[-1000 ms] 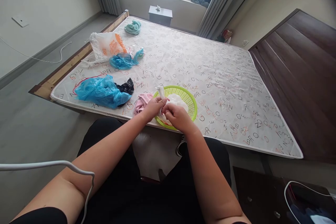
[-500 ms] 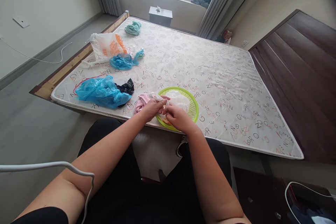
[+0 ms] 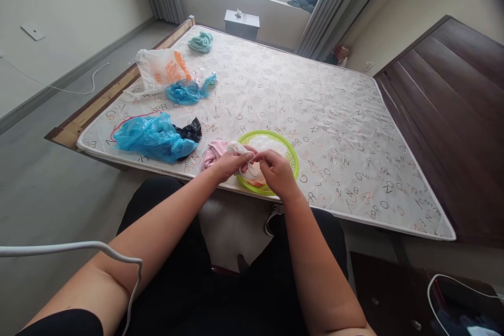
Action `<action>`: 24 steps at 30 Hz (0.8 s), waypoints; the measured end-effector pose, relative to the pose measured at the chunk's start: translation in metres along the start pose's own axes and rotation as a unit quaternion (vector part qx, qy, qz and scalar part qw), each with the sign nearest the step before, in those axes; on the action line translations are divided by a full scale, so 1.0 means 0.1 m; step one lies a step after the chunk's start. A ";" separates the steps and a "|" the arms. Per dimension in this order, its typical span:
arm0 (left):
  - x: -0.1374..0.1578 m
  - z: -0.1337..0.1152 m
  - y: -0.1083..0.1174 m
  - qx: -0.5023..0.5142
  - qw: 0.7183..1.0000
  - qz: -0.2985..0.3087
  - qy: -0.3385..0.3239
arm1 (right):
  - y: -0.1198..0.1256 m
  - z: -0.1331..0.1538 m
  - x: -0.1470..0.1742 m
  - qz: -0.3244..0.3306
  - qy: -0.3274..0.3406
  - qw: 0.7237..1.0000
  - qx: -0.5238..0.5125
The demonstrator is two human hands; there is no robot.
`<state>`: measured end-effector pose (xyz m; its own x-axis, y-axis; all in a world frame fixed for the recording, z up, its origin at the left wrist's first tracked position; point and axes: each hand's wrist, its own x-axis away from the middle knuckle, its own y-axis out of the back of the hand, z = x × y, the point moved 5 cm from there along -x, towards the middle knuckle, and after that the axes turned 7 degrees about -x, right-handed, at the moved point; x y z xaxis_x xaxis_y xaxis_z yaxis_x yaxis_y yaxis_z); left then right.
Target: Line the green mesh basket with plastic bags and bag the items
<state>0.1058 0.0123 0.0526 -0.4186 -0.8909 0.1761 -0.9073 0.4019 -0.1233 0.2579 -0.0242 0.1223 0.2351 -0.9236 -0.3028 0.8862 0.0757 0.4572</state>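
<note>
A white plastic bag (image 3: 266, 145) lies partly in a round lime-green basket (image 3: 294, 160) at the mattress's near edge. My left hand (image 3: 233, 164) is closed on a gathered part of this bag, over the basket's left side. Close beside it, my right hand (image 3: 274, 170) pinches the bag with its fingertips near the left thumb. Some orange print shows on the bag below my hands. A pink cloth (image 3: 213, 154) rests on the mattress just left of the basket, partly behind my left hand.
On the patterned mattress (image 3: 334, 131) lie a blue plastic bag (image 3: 147, 136), a black bag (image 3: 191, 130), another blue bag (image 3: 184, 92), a white-and-orange bag (image 3: 163, 69) and a mint-green cloth (image 3: 200, 42). A white cable (image 3: 79, 247) crosses before my left arm.
My right hand has shifted slightly right, its fingers now higher on the bag. More of the bag shows between and below my hands. The things on the mattress have stayed put.
</note>
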 end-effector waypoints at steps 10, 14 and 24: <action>-0.04 -0.01 -0.07 0.041 0.999 0.028 -0.012 | 0.00 0.01 0.00 -0.040 -0.007 0.999 0.024; -0.01 -0.08 -0.08 0.033 0.998 0.041 -0.026 | 0.01 -0.02 0.00 -0.058 -0.004 0.998 0.015; -0.02 -0.02 -0.07 -0.054 0.993 0.074 -0.069 | -0.10 -0.19 0.02 0.026 -0.058 0.998 0.020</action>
<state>0.1131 0.0114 0.0547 -0.5450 -0.8380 0.0265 -0.8384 0.5443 -0.0300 0.2572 -0.0202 0.1013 0.2307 -0.9562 -0.1799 0.8569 0.1121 0.5032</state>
